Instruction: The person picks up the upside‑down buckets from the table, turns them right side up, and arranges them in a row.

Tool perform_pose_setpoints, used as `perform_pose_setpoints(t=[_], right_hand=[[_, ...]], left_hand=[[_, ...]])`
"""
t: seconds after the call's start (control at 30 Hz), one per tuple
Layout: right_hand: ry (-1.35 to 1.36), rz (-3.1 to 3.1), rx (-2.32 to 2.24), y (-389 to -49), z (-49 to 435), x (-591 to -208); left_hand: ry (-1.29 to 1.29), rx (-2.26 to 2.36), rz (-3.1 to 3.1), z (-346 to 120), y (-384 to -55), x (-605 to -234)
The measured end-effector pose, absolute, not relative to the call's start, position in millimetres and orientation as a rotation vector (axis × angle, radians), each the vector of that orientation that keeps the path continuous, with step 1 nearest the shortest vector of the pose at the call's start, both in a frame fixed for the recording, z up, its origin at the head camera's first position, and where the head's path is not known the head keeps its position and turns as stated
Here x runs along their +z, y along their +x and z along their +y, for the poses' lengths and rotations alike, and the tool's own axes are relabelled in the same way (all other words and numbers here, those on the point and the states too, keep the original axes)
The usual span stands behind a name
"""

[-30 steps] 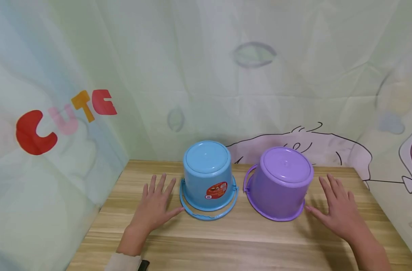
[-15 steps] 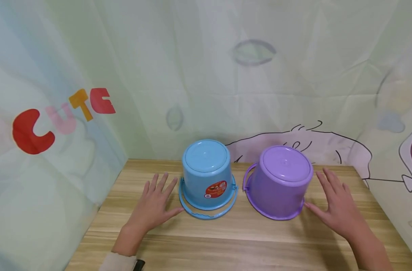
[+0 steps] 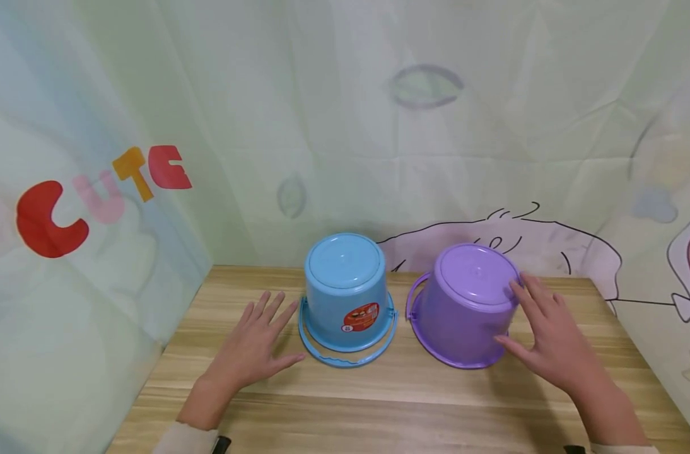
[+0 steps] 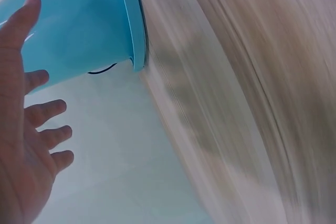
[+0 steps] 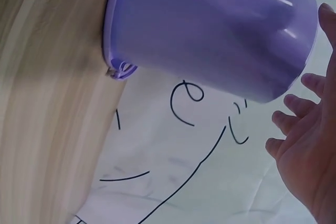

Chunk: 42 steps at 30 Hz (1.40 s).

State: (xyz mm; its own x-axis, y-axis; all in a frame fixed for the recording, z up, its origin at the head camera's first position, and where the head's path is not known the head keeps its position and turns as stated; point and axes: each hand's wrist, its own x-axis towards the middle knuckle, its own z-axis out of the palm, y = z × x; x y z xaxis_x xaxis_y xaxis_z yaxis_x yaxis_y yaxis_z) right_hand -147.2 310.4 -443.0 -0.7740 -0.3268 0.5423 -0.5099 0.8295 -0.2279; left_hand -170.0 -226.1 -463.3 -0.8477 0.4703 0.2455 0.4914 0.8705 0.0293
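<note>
Two plastic buckets stand upside down on the wooden table. In the head view the blue bucket (image 3: 345, 302), with a red label, has its handle lying forward on the tabletop. To its right is the purple bucket (image 3: 470, 315), its handle at the left side. My left hand (image 3: 254, 347) is spread just left of the blue bucket, apart from it; the left wrist view shows its fingers (image 4: 46, 111) beside the blue wall. Beside the purple bucket's right side is my right hand (image 3: 555, 340), fingers extended and nothing held. Whether it touches the wall I cannot tell.
The wooden table (image 3: 345, 422) reaches back to a hanging printed cloth (image 3: 345, 126), close behind both buckets. Cloth also closes in the left side, with large "CUTE" letters (image 3: 52, 221), and the right side.
My right hand has moved left and slightly up, closer to the purple bucket. My left hand has shifted slightly left. Both buckets stay in place.
</note>
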Motion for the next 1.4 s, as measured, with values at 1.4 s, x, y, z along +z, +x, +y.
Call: perform_pose_setpoints(t=[1.4], right_hand=[[1.248,-2.280,0.366,-159.3,208.0,-444.8]], left_hand=[[-1.249,-0.048,-2.498,-216.5,-177.2,-474.9]])
